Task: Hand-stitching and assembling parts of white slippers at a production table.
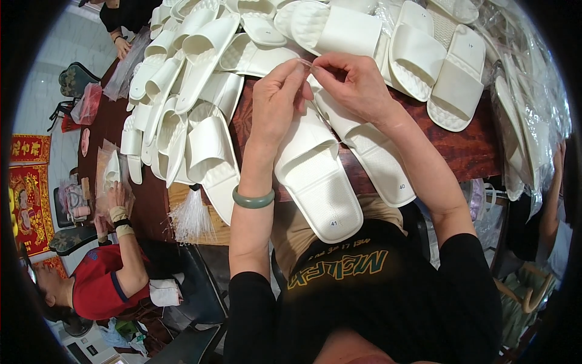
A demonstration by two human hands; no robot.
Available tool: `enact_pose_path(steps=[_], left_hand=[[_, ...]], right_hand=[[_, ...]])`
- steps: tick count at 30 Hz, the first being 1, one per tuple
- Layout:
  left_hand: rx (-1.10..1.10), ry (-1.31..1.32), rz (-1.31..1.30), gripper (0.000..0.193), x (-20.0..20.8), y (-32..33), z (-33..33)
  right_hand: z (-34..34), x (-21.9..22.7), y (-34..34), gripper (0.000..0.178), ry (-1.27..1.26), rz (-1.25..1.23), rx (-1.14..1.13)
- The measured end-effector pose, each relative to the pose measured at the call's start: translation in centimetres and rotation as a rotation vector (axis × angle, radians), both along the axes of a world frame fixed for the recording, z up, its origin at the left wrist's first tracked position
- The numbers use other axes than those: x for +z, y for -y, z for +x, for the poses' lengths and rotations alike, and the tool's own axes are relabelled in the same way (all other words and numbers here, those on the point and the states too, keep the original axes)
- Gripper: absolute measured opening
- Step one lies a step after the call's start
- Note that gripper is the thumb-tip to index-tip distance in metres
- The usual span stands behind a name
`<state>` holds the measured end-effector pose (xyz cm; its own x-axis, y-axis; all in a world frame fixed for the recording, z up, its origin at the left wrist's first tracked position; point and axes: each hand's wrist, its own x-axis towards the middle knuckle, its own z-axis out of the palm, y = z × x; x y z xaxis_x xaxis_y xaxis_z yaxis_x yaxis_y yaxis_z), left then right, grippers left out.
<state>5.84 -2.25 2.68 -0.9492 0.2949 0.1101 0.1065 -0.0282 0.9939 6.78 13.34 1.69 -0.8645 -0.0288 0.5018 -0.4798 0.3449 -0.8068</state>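
Note:
My left hand (pixel 280 100), with a green bangle (pixel 253 198) on its wrist, is closed in a pinch over the far end of a white slipper (pixel 324 197). Its fingertips meet those of my right hand (pixel 356 88), also pinched. A thin, clear strand (pixel 305 62) shows between the two sets of fingers. Beneath my right hand lies a second white slipper (pixel 382 161), angled beside the first. Both slippers have their heels toward me, and a fine thread (pixel 340 143) shows between them. My hands hide their toe ends.
White slippers (pixel 209 54) are heaped across the far left of the reddish-brown table (pixel 479 142). A bundle of fine clear strands (pixel 193 219) hangs at its near edge. Bagged slippers (pixel 521 127) stand at right. A person in red (pixel 103 282) handles a bagged slipper at left; other people are partly visible.

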Motion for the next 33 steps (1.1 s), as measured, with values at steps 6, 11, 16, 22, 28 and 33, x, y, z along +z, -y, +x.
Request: enact_pose_path(steps=[6, 11, 16, 22, 28, 33], left_hand=[[-0.006, 0.015, -0.037, 0.025, 0.15, 0.35, -0.15], [0.002, -0.011, -0.052, 0.023, -0.23, 0.24, -0.21], [0.013, -0.034, -0.080, 0.021, -0.58, 0.32, -0.35], [0.021, -0.045, -0.098, 0.021, -0.52, 0.21, -0.29], [0.007, -0.022, -0.093, 0.021, -0.52, 0.36, -0.28], [0.016, -0.016, -0.062, 0.020, -0.55, 0.45, -0.23]], right_hand=[[-0.18, -0.18, 0.01, 0.017, -0.023, -0.051, 0.049], [-0.20, 0.09, -0.21, 0.017, 0.005, 0.078, -0.037], [-0.30, -0.27, -0.27, 0.014, -0.027, 0.107, -0.077], [-0.44, -0.46, -0.18, 0.014, -0.116, 0.101, -0.081], [-0.11, 0.09, -0.10, 0.014, -0.040, 0.065, -0.009], [-0.26, -0.25, 0.00, 0.013, -0.057, 0.057, -0.012]])
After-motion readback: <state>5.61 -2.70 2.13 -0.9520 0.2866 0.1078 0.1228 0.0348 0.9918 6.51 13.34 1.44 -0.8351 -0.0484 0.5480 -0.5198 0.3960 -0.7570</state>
